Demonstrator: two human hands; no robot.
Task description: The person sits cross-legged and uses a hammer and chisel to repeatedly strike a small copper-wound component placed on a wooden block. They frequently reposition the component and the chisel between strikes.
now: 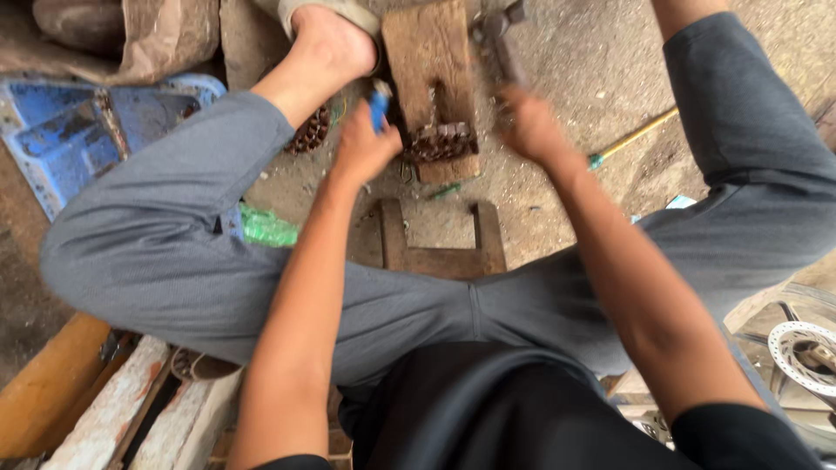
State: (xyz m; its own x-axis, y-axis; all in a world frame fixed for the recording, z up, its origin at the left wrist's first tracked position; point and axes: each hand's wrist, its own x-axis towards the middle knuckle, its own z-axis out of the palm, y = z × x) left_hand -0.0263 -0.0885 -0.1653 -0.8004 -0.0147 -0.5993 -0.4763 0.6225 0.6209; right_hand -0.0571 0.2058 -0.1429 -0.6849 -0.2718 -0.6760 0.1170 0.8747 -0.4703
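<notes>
- Grey trousers [174, 252] fill lower frame.
- Left hand [364, 148], fingers clamped on blue-handled tool [379, 103], touches coil bundle [440, 142] at centre top.
- Right hand [529, 126], fingers clamped on hammer [496, 43], just right of bundle.
- Wooden block [431, 61] runs lengthwise up-frame.

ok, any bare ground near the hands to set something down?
Free: the dirt between the wooden block and the right leg, crossed only by a yellow rod. Crowded: around the left hand, right hand, metal part and foot.

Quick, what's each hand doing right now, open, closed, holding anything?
Left hand: closed around a blue-handled tool, beside the wooden block.
Right hand: closed on the handle of a blurred metal hammer.
</notes>
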